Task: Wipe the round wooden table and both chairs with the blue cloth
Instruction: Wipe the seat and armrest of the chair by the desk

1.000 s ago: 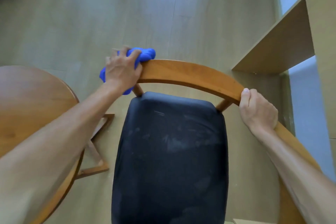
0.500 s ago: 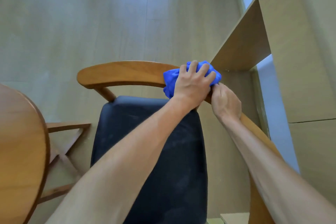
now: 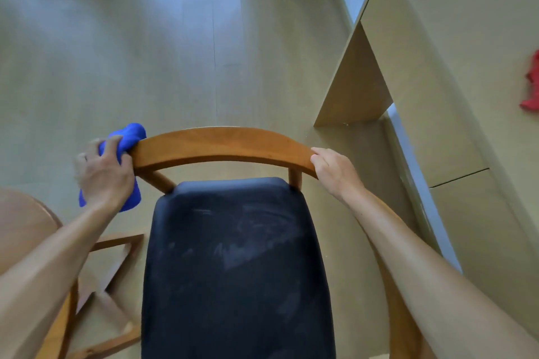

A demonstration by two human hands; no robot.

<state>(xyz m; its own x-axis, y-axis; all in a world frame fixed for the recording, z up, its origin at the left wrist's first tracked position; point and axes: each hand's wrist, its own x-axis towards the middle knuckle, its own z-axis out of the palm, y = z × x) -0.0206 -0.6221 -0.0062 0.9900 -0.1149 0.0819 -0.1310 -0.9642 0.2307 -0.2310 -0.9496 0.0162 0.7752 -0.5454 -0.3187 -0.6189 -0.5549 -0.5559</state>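
Head view: the left hand [image 3: 103, 176] bunches the blue cloth [image 3: 128, 137] in curled fingers at the left end of the chair's curved backrest rail [image 3: 221, 144], which runs rightward from them to the right hand [image 3: 335, 172], its fingers gripping the far end.

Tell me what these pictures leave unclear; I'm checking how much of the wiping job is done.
- Round table, head view: only an edge shows, cut off by the left border and the left arm.
- Second chair: not in view.
- Left hand on the blue cloth: motion-blurred, finger positions unclear.
- Chair legs: hidden under the black seat.
- Red object on the desk: cut off by the right border, unidentifiable.
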